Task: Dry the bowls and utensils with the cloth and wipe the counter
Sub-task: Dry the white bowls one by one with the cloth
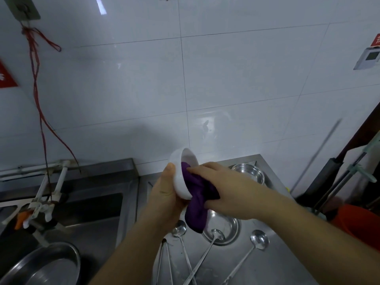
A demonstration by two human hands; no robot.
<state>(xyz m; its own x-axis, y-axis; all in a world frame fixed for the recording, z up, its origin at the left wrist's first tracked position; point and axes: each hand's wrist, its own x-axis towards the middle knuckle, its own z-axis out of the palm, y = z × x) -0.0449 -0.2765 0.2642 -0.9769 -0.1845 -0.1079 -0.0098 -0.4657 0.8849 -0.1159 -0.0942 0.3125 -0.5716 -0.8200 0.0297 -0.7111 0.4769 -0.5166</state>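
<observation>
Above the counter [273, 262], left hand [164, 194] grips bowl [181, 173]; right hand [230, 188] grips cloth [197, 204], fingertips hidden.

Your left hand [166, 194] raised, thumb up and fingers curled in a firm grip, your right hand [228, 188] crossed in front, fingers pinched together, both forearms bare

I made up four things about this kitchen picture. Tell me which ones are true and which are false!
1. The left hand holds a white bowl. True.
2. The cloth is green. False: it is purple.
3. The right hand pushes the cloth into the bowl. True.
4. All the spoons are inside the sink. False: the long spoons lie on the metal counter.
</observation>
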